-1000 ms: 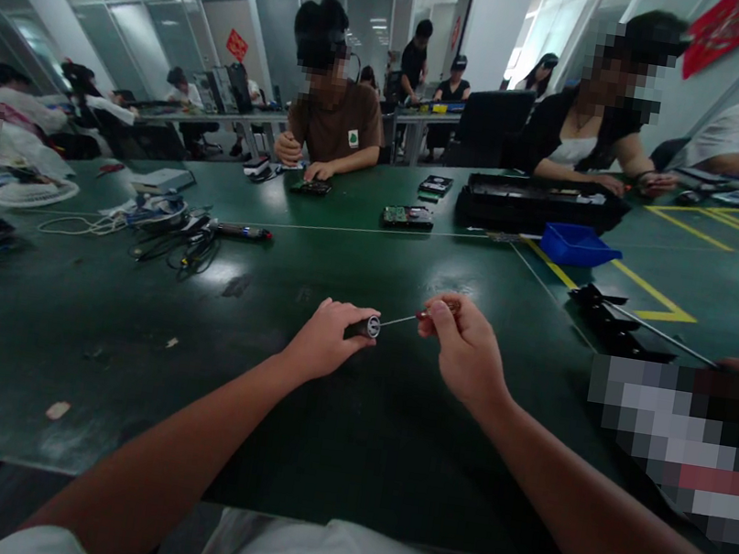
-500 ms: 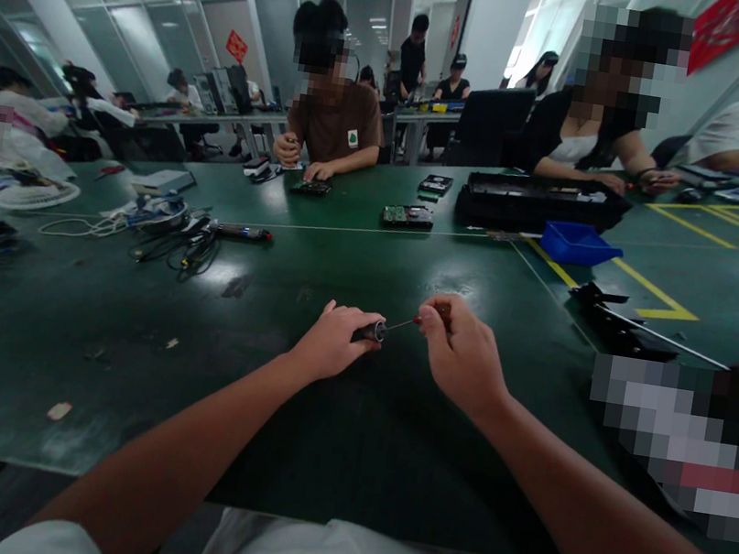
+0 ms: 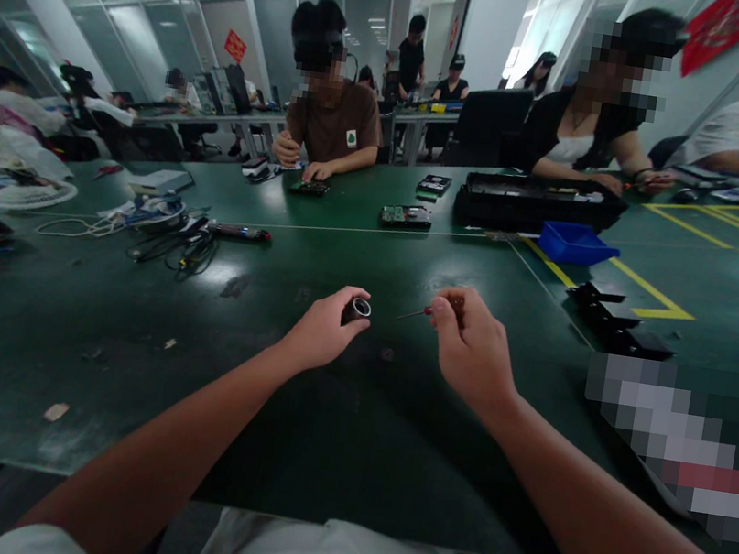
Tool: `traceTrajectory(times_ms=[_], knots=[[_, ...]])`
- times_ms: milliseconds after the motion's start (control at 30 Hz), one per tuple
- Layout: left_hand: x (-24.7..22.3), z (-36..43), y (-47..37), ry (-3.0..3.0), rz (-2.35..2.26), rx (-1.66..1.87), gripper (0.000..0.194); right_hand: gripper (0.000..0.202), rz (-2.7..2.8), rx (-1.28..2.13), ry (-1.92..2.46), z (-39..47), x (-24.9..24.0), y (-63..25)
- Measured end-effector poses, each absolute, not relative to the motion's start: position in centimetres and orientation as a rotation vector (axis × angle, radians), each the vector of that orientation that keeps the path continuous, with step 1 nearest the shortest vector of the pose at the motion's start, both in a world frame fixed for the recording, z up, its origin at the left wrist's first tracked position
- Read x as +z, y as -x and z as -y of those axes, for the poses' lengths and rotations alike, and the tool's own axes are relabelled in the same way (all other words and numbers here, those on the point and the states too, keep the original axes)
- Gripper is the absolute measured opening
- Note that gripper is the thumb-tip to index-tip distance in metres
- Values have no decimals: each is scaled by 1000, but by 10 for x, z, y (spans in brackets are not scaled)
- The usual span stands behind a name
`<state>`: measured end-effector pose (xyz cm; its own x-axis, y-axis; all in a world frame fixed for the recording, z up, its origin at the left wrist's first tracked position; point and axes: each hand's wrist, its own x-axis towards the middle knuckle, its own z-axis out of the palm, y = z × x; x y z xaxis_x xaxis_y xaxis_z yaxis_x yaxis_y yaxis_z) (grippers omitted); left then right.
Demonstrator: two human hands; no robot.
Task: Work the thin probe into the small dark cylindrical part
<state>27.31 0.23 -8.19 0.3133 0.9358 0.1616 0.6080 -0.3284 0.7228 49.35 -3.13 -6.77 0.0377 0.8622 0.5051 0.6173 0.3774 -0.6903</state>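
Note:
My left hand (image 3: 320,330) is closed around a short dark cylinder (image 3: 348,314), whose open end with a light metal ring faces right. Most of the cylinder's body is hidden by my fingers. In my right hand (image 3: 474,348) is a small screwdriver (image 3: 414,313); its thin shaft points left toward the cylinder, and a gap separates the tip from the rim. Part of a red end shows at my fingertips, while the rest of the handle is mostly covered. A small dark round piece (image 3: 388,354) lies on the green table (image 3: 291,432) below the gap.
Circuit-board drives (image 3: 406,217), a long black housing (image 3: 539,205) and a blue bin (image 3: 577,244) stand farther back. Black brackets (image 3: 623,322) lie right. Cables (image 3: 190,246) and an electric screwdriver (image 3: 242,232) lie left. A co-worker in brown (image 3: 344,120) handles a board across the table.
The screwdriver tip has come out of the cylinder, and my hands have moved apart. The cylinder's open end is tilted up more. A small round piece now shows below. The rod at right is gone.

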Motion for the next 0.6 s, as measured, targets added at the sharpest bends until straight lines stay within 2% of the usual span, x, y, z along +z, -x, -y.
traceTrajectory(times_ms=[233, 433, 600], knots=[[-73, 7, -282, -2047, -1449, 517, 33, 20, 1667, 321, 1320, 32, -65, -495], [-78, 10, -293, -2195, -1431, 347, 18, 19, 1665, 317, 1315, 33, -64, -495], [-85, 6, -302, -2280, -1507, 225, 29, 19, 1678, 318, 1319, 34, -65, -495]])
